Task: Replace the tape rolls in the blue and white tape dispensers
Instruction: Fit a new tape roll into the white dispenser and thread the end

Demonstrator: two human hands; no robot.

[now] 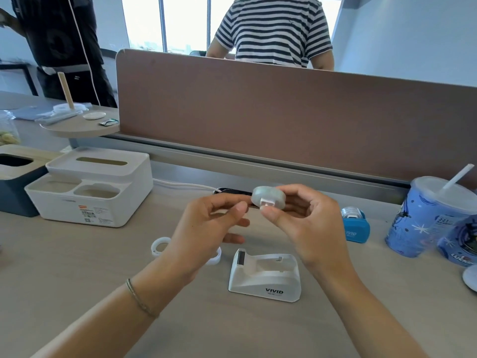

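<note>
My right hand (307, 223) holds a clear tape roll (268, 197) with a white spindle in its core, pinched between thumb and fingers above the desk. My left hand (206, 228) hovers just left of the roll, fingers curled and apart, holding nothing. Below both hands stands the white tape dispenser (265, 276), its cradle without a roll. The blue tape dispenser (356, 226) sits at the right with a roll in it. Two bare white tape cores lie on the desk: one (160, 246) left of my left wrist, another (216, 255) partly hidden under that hand.
A white tissue box organiser (90, 187) and a dark box (13, 182) stand at the left. A blue drink cup with a straw (428, 215) stands at the right. A brown divider panel (284, 120) runs across the back, with two people behind it.
</note>
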